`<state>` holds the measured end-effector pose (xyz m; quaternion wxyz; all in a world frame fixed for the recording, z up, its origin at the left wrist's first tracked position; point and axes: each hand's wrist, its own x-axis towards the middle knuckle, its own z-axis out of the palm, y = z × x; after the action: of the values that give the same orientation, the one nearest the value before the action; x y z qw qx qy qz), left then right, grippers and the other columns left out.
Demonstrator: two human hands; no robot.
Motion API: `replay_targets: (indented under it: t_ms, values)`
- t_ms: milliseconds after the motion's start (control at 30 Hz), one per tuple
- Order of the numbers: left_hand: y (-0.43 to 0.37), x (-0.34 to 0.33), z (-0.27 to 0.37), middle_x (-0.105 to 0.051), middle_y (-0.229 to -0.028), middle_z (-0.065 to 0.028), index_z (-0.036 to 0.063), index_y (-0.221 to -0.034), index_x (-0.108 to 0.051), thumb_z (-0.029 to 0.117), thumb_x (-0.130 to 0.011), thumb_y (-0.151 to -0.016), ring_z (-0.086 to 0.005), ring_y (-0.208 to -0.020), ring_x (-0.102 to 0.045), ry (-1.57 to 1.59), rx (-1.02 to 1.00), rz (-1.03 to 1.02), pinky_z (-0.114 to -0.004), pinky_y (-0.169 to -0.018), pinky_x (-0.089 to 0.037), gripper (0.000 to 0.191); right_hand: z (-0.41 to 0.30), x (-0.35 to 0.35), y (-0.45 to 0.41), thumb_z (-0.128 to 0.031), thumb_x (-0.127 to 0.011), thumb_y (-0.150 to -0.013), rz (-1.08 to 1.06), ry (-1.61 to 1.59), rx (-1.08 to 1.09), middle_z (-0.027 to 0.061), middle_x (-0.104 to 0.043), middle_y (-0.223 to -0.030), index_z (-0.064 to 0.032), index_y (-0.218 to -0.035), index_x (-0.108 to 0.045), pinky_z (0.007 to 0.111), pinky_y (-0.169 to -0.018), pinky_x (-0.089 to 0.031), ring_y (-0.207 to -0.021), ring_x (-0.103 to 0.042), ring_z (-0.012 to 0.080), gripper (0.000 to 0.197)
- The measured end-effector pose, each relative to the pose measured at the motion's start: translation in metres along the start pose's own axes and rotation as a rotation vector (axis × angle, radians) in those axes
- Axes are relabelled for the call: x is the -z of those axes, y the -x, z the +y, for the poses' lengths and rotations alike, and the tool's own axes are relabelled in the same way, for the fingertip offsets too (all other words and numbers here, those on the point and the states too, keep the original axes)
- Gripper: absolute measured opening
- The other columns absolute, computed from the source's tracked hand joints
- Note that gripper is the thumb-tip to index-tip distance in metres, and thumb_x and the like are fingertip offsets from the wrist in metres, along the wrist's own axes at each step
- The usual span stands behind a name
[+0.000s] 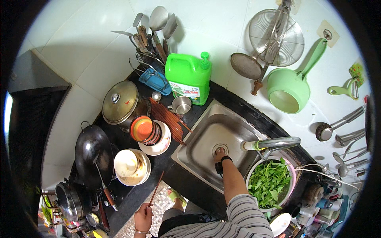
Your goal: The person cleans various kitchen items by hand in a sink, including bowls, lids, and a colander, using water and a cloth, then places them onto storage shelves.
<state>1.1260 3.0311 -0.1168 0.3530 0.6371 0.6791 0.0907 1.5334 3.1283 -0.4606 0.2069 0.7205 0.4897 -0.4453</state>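
My left hand (pixel 143 218) is gripping a thin brown chopstick (pixel 157 188), which points up and to the right past the counter edge. My right hand (pixel 220 153) reaches down into the stainless steel sink (pixel 205 139), with its fingers at the round drain (pixel 215 148). Whether those fingers hold anything is hidden by the hand. A dark band circles my right wrist. Many reddish-brown chopsticks (pixel 166 119) lie in a row on the counter left of the sink. The faucet (pixel 276 143) arches over the sink's right side.
Right of the sink stands a colander of leafy greens (pixel 269 181). Stacked bowls (pixel 142 128) and dirty plates (pixel 143 169) sit to the left, near a wok (pixel 92 154) and a lidded pot (pixel 122 101). Behind are a metal cup (pixel 181 105) and a green detergent jug (pixel 187 74).
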Motion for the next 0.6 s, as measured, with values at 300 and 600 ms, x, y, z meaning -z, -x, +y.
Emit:
replay_targets:
  t_ms: [300, 600]
  values:
    - [-0.014, 0.000, -0.005, -0.059, -0.057, -0.0063, 0.0074, -0.093, -0.060, 0.013, -0.051, -0.085, -0.0189, -0.052, -0.060, 0.059, -0.106, 0.056, -0.030, -0.049, -0.044, 0.013, -0.003, 0.052, 0.164, -0.021, -0.055, -0.074, 1.241, -0.339, -0.240, 0.0245, -0.053, -0.107, 0.0055, -0.107, -0.054, 0.051, -0.100, -0.022, -0.112, -0.043, 0.0327, 0.043]
    - [-0.020, 0.013, -0.010, -0.059, -0.060, -0.0067, 0.0078, -0.093, -0.059, 0.018, -0.050, -0.086, -0.0222, -0.058, -0.061, 0.119, -0.198, 0.020, -0.034, -0.055, -0.045, 0.015, 0.035, 0.025, 0.221, -0.023, -0.061, -0.070, 1.135, -0.364, -0.242, 0.0230, -0.026, -0.139, 0.0069, -0.130, -0.030, 0.049, -0.107, -0.014, -0.129, -0.024, 0.0347, 0.074]
